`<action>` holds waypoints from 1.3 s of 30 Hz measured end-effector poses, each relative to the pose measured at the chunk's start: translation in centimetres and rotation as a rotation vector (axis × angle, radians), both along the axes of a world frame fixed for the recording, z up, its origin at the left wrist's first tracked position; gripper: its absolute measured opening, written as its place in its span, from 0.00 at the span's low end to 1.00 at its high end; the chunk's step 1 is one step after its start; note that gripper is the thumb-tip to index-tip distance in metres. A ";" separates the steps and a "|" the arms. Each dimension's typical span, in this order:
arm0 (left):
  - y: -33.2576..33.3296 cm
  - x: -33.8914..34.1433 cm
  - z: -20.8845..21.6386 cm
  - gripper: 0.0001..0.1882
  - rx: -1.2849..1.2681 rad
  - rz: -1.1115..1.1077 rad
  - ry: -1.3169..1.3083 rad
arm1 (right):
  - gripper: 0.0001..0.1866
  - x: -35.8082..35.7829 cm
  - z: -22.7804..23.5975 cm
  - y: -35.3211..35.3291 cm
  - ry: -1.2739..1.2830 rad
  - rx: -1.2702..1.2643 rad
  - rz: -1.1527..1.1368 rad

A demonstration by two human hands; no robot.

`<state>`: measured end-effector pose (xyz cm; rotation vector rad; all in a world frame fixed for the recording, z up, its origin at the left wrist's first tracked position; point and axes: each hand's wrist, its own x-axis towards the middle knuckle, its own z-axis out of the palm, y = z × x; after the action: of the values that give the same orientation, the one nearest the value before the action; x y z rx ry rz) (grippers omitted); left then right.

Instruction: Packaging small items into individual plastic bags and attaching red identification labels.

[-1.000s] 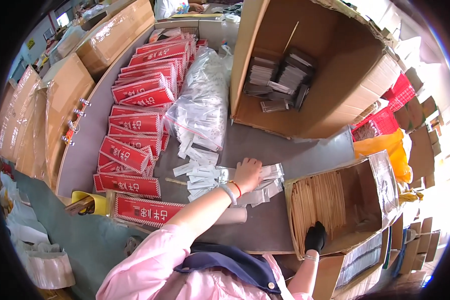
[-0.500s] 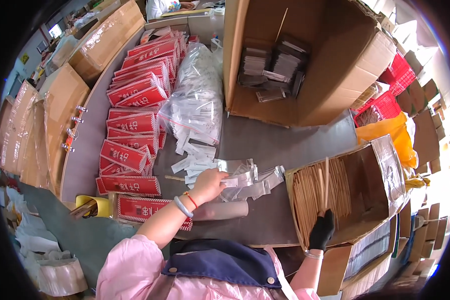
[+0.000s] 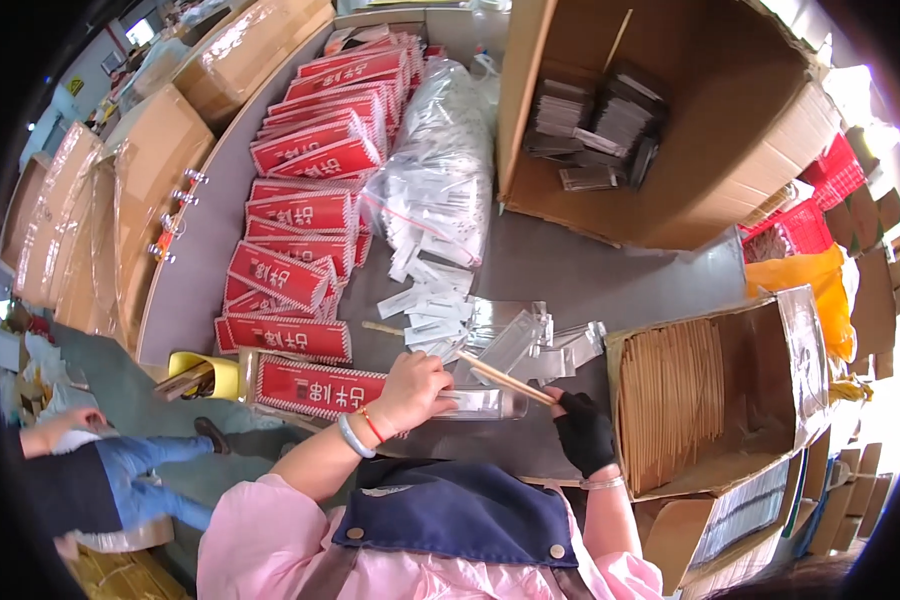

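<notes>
Red cord (image 3: 372, 426) at its wrist, the left hand (image 3: 415, 393) pinches the left end of a clear sleeve (image 3: 478, 403) in its fingers; rightward, wooden sticks (image 3: 505, 378) slant above the worktop (image 3: 580, 285), right ends gripped by the black-gloved right hand (image 3: 582, 435) near an open carton (image 3: 760, 400).

I see L hand (image 3: 417, 392) pinching clear sleeve (image 3: 480, 404), black-gloved R hand (image 3: 584, 432) w/ wooden sticks (image 3: 508, 380) tilted nr it; red pkts (image 3: 300, 212) piled on table (image 3: 560, 262).
</notes>
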<state>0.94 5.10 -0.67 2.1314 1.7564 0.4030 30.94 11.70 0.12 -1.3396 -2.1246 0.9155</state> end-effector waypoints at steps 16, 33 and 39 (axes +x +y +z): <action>-4.1 0.5 -0.5 0.34 0.125 0.096 -0.018 | 0.07 -4.6 -5.5 0.0 -0.138 0.207 0.225; -2.1 0.7 -2.5 0.28 0.190 0.036 -0.025 | 0.22 -11.6 -7.0 -3.5 0.577 -0.521 0.146; -1.8 2.6 -3.7 0.10 0.195 -0.061 -0.026 | 0.24 -7.7 -8.9 -1.5 -0.332 0.398 0.397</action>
<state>3.57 3.30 -4.40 2.2951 1.6936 0.6058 23.26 10.24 -8.74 -0.9332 -2.7119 0.3784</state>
